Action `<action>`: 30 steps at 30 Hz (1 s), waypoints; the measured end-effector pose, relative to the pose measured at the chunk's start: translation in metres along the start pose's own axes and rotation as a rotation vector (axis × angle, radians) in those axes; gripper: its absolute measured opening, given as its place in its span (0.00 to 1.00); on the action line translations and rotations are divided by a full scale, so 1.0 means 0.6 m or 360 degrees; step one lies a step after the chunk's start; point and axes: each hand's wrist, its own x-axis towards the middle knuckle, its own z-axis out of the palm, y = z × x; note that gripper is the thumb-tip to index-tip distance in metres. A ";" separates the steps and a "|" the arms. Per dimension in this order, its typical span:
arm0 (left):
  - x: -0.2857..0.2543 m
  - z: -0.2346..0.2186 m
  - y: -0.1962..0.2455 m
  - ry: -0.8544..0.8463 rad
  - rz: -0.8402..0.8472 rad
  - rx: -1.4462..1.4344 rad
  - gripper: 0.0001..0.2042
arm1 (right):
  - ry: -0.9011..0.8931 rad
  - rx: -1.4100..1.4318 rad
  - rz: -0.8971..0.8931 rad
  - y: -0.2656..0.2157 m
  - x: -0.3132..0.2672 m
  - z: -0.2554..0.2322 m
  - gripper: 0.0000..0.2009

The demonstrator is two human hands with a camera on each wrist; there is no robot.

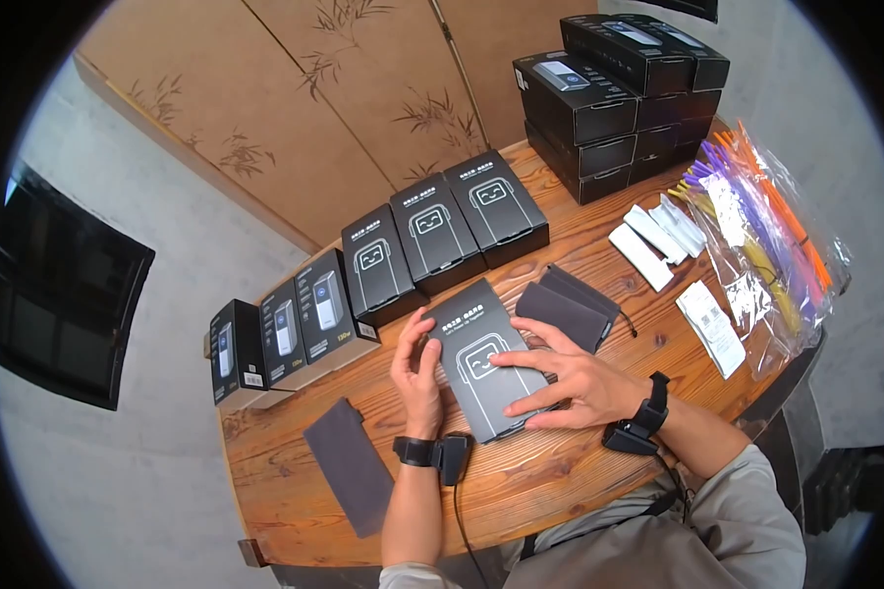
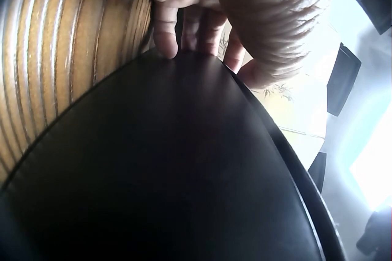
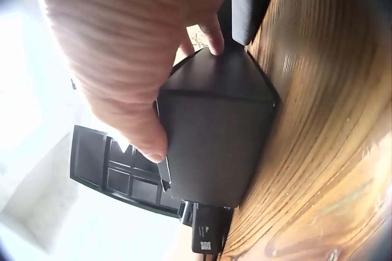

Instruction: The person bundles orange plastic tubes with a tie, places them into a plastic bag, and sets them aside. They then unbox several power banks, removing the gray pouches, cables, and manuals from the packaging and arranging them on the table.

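A black box (image 1: 481, 363) with a smiling-face line drawing on its lid is between both hands, over the middle of the wooden table. My left hand (image 1: 417, 378) holds its left side, with the fingertips (image 2: 165, 44) against the side wall and the thumb by the lid's edge. Spread across the lid from the right is my right hand (image 1: 580, 383). Its thumb (image 3: 150, 141) lies along the near edge of the lid, where a small black flap (image 3: 164, 175) sticks out, and other fingertips touch the right side.
Several black boxes (image 1: 427, 231) line the table's back left. More boxes (image 1: 609, 108) are stacked at the back right. Dark pouches (image 1: 565, 309) lie behind the right hand, another pouch (image 1: 349, 466) at front left. White packets (image 1: 643, 250) and bagged coloured sticks (image 1: 756, 245) lie at right.
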 end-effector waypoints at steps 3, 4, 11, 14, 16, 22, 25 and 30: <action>0.000 0.003 0.003 0.0034 -0.0017 -0.0032 0.13 | -0.0024 0.0067 0.0017 0.002 -0.001 0.001 0.15; 0.000 0.005 0.005 0.0049 -0.0024 -0.0049 0.13 | -0.0035 0.0086 0.0022 0.003 -0.001 0.001 0.14; -0.001 0.011 0.010 0.0066 -0.0039 -0.0039 0.20 | -0.0013 0.0212 0.0194 0.008 -0.002 0.008 0.07; 0.000 0.009 0.002 0.0072 -0.0056 -0.0071 0.22 | -0.0010 0.0234 0.0240 0.005 -0.001 0.008 0.07; 0.001 0.007 0.003 0.0053 -0.0112 -0.0129 0.23 | -0.0009 0.0249 0.0270 0.003 -0.001 0.008 0.07; 0.001 0.006 0.011 -0.0020 -0.0064 -0.0119 0.24 | -0.0023 0.0285 0.0268 -0.001 0.001 0.005 0.09; 0.002 0.004 0.011 -0.0074 0.0022 -0.0087 0.24 | -0.0048 0.0315 0.0310 -0.003 0.001 0.001 0.06; -0.001 0.008 0.024 -0.0046 0.0020 -0.0113 0.26 | -0.0054 0.0396 0.0347 -0.001 -0.001 0.000 0.09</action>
